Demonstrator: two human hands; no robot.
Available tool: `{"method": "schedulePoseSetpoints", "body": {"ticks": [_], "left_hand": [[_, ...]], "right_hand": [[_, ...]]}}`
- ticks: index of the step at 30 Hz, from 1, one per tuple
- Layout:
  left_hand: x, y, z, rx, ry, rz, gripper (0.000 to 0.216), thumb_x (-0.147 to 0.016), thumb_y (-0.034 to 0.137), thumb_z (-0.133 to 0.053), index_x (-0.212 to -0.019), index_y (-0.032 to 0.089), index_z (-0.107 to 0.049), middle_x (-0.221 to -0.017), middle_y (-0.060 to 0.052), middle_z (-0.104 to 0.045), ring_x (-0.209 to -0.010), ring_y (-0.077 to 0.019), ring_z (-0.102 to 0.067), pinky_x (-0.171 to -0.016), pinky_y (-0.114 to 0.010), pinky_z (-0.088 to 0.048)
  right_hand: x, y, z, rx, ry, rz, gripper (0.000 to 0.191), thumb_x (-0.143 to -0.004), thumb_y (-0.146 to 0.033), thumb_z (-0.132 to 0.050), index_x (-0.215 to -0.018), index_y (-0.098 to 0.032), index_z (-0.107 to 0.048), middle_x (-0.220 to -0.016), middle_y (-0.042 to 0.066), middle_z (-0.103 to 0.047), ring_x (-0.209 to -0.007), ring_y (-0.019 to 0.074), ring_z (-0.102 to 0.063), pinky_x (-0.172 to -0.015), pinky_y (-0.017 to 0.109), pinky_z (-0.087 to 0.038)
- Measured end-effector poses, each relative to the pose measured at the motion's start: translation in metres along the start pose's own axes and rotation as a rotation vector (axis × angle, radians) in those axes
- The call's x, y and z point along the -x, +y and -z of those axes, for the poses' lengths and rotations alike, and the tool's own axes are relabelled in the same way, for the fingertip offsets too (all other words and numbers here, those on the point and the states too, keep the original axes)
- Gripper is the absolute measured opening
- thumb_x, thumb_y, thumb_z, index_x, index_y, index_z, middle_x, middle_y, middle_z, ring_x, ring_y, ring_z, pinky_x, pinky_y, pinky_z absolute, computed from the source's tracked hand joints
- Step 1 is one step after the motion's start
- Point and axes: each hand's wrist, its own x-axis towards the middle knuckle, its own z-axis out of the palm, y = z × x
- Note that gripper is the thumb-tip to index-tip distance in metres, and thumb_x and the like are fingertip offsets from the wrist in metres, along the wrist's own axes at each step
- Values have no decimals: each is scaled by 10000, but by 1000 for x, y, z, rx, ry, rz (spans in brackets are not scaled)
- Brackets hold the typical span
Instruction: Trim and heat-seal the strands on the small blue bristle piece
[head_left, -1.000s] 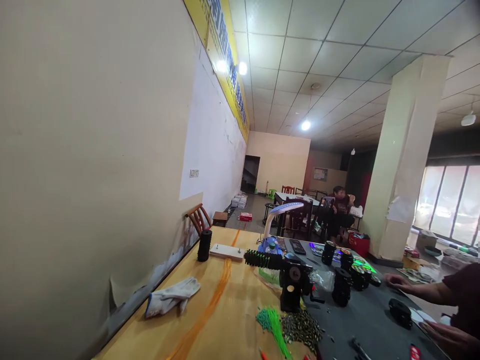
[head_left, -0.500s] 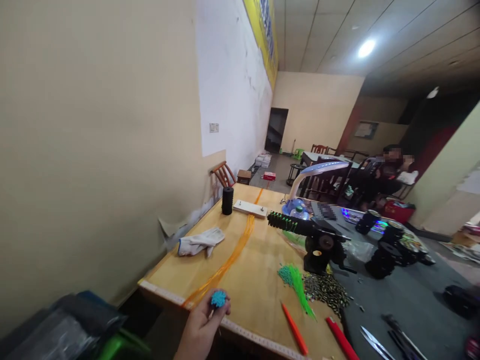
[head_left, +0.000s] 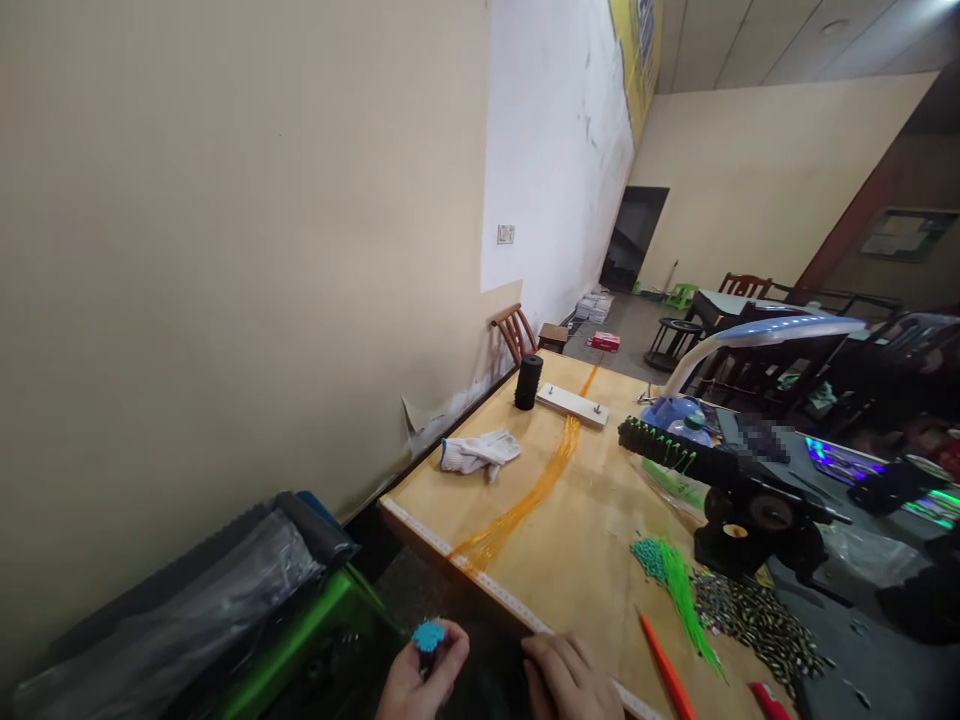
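Note:
Between the thumb and fingers of my left hand [head_left: 426,682] is a small dark piece topped with a bright blue tufted head [head_left: 428,636]. It is held just off the near edge of the wooden table [head_left: 420,510]. My right hand [head_left: 574,682] is at that edge, its fingers curled together. Whatever those fingers may hold is hidden. A bundle of orange strands [head_left: 529,500] runs across the tabletop. To the right lie an orange pointed tool [head_left: 664,665], a bunch of green strands [head_left: 686,600] and small turquoise pieces [head_left: 649,558].
A black clamped device [head_left: 750,520] stands at right, beside a pile of small metallic parts [head_left: 765,615]. Further back are a desk lamp [head_left: 780,330], a white bar [head_left: 574,404], a black cylinder [head_left: 529,382] and white gloves [head_left: 480,455]. A plastic-covered bag [head_left: 202,600] is at left.
The view has turned left, so the table appears further right. My left hand has drawn back from over the table with the blue-topped piece. My right hand has come into view.

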Motion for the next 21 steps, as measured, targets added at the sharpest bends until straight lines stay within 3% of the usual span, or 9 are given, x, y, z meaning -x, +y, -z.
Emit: {"method": "schedulePoseSetpoints", "body": {"ticks": [1, 6, 11, 14, 16, 18, 21], "left_hand": [[-1, -5, -1, -5, 5, 5, 508, -537, 610, -754, -694, 143, -633, -499, 69, -428, -430, -62, -300, -410, -195, -218], [-4, -11, -11, -49, -3, 80, 529, -526, 653, -720, -706, 160, -655, -438, 83, -402, -370, -69, -297, -366, -204, -233], [-9, -16, -20, 13, -59, 211, 604, -486, 681, -721, -770, 150, -668, -378, 113, -326, -341, -59, -254, -347, -191, -188], [-14, -17, -20, 62, -49, 247, 655, -463, 674, -738, -835, 140, -666, -378, 133, -288, -348, -45, -232, -356, -173, -169], [-16, -15, -18, 48, -10, 215, 620, -498, 655, -735, -840, 142, -666, -387, 125, -321, -351, -53, -269, -357, -176, -208], [-18, -13, -15, -6, 21, 107, 533, -543, 612, -737, -797, 148, -669, -443, 78, -458, -397, -88, -395, -391, -198, -322], [-20, -9, -11, -95, 47, -102, 440, -578, 532, -752, -791, 156, -670, -664, -12, -653, -593, -165, -573, -577, -252, -479]], "right_hand": [[-12, -1, 0, 43, -17, 64, 231, -881, -150, -485, -1078, -200, -594, -899, 49, -701, -784, 177, -633, -697, 268, -547], [-53, -11, -11, 235, -62, 77, 313, -833, -131, -477, -1124, -177, -583, -1079, 96, -670, -945, 262, -595, -778, 391, -538], [-54, -12, -34, 234, -11, 72, 262, -832, -108, -476, -1047, -183, -607, -994, 57, -697, -882, 253, -585, -738, 384, -496], [-47, -9, -35, 209, 24, 76, 257, -880, -122, -421, -1044, -176, -611, -981, 57, -695, -873, 235, -578, -752, 363, -474], [-44, -8, -30, 205, 30, 87, 281, -905, -136, -384, -1073, -174, -607, -997, 57, -695, -891, 227, -576, -768, 350, -463], [-43, -8, -24, 206, 23, 104, 298, -919, -149, -364, -1100, -171, -600, -1013, 56, -695, -905, 222, -578, -780, 344, -457], [-43, -9, -18, 201, 9, 122, 308, -926, -160, -353, -1122, -164, -590, -1043, 64, -689, -923, 218, -583, -797, 344, -458]]}}
